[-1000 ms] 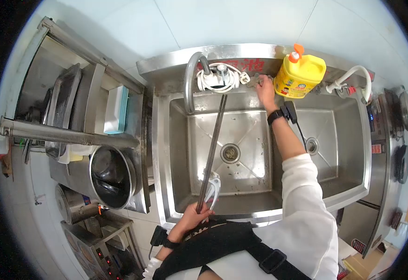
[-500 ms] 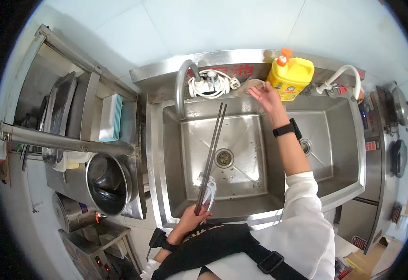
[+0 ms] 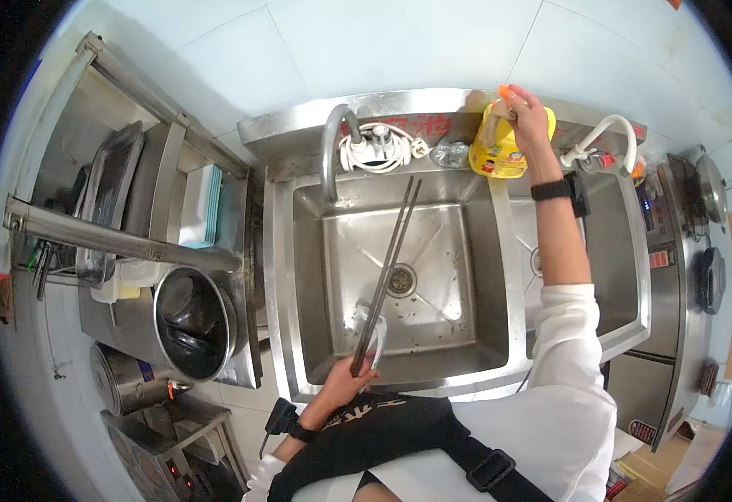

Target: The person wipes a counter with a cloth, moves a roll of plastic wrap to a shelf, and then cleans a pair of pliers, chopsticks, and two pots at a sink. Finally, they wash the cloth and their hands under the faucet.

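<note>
My left hand (image 3: 348, 383) is closed around a pair of long dark chopsticks (image 3: 391, 259) pointing up over the left sink basin (image 3: 316, 276). A utensil with a pale grey handle (image 3: 377, 345) is in the same grip; its exact kind is unclear. My right hand (image 3: 529, 121) is at the top of a yellow detergent jug (image 3: 500, 159), its fingers at the orange pump head (image 3: 504, 90). A limp tan cloth-like piece (image 3: 491, 127) hangs from that hand in front of the jug.
Behind the left basin stands a curved metal faucet (image 3: 328, 159), beside a coiled white cable (image 3: 374, 149) and crumpled clear plastic (image 3: 450, 154). A white faucet (image 3: 609, 134) is over the right basin. At left are a metal rack (image 3: 115, 238) and a large steel pot (image 3: 230, 326).
My right hand has moved up and right, from beside the jug to its pump, with the tan piece now hanging from it. My left hand still holds the chopsticks and the pale-handled utensil.
</note>
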A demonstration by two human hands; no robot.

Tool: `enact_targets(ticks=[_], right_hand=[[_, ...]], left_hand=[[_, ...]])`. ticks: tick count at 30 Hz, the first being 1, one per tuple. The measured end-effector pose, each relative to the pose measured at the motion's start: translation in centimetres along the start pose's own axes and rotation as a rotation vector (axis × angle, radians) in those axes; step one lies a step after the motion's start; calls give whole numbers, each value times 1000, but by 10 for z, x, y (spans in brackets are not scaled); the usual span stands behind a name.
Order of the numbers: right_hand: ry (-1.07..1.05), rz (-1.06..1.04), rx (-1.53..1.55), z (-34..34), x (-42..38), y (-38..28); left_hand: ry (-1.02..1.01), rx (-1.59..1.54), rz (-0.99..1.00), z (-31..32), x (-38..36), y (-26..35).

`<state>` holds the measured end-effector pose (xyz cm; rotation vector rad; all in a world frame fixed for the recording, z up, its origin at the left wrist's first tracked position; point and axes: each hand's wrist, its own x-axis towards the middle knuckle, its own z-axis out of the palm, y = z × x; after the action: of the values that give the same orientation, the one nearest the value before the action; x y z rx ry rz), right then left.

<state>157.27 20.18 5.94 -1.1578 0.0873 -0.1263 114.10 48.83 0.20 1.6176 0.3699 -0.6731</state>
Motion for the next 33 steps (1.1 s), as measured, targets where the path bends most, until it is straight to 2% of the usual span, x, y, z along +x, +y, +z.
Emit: enact_targets(ticks=[5, 9, 10, 14, 17, 19, 21, 22, 23, 24, 25, 26, 27, 29, 30, 31, 33], right_hand=[[-135, 42, -165, -11, 29, 12], [-151, 117, -108, -21, 32, 17], [-43, 98, -109, -5, 18, 12], [-108, 101, -143, -14, 29, 19], [-19, 73, -200, -2, 11, 13], [277, 116, -126, 1, -23, 10], [-7, 83, 81, -28, -55, 36], [-53, 158, 106, -26, -94, 41], [-128, 214, 257, -15, -134, 46], [-466, 323, 326, -31, -159, 68], [-493, 367, 454, -21, -196, 84], [-566, 424, 414, -16, -231, 100], [-372, 578, 471, 7, -275, 86], [-416, 625, 430, 12, -337, 109], [-504, 325, 4, 10, -363, 120], [-427, 577, 316, 36, -382, 101], [-473, 412, 27, 46, -410, 116]], left_hand=[[11, -51, -32, -1, -1, 0], [52, -118, 3, -2, 3, 0], [77, -132, -11, -1, 4, 3], [153, -60, 49, 0, 5, 2], [172, 25, 85, -1, 3, 1], [180, 73, 129, -5, 4, 0], [201, 97, 146, -5, 5, 0], [192, 98, 155, -5, 6, -4], [212, 144, 181, -5, 10, -8], [226, 192, 214, -4, 16, -10], [198, 202, 242, -2, 21, -12], [203, 259, 228, -2, 24, -15], [202, 319, 222, 0, 27, -14], [195, 436, 279, 1, 28, -15], [194, 494, 303, -1, 28, -18], [130, 500, 309, -6, 28, -22], [46, 469, 293, -10, 23, -25]])
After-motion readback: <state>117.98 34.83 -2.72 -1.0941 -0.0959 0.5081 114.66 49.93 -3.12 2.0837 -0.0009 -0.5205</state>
